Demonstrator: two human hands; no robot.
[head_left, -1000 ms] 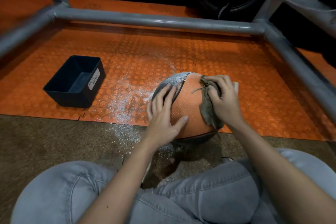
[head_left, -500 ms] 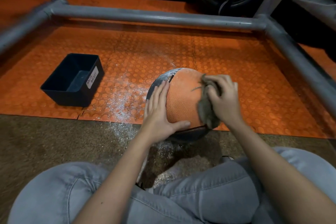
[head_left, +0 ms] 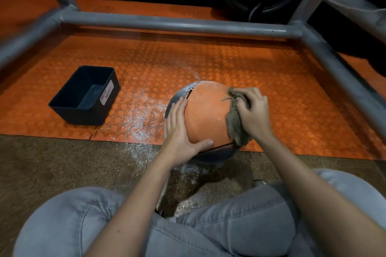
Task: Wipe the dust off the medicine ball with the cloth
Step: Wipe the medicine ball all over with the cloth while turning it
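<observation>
An orange and grey medicine ball (head_left: 205,115) sits on the floor where the orange mat meets the brown carpet. My left hand (head_left: 179,129) lies flat on its left side, fingers straight and thumb spread across the orange panel. My right hand (head_left: 253,110) grips a crumpled brown cloth (head_left: 235,125) and presses it against the ball's right side. A light film of white dust shows on the ball's top.
White dust (head_left: 142,115) is scattered on the orange studded mat (head_left: 271,81) left of the ball. A dark bin (head_left: 85,95) labelled waste basket stands at the left. Grey metal frame tubes (head_left: 177,24) run behind and along both sides. My knees in grey jeans fill the foreground.
The ball has turned under my hands, so more orange panel faces up and less grey shows. My right hand with the cloth has stayed on the ball's right side.
</observation>
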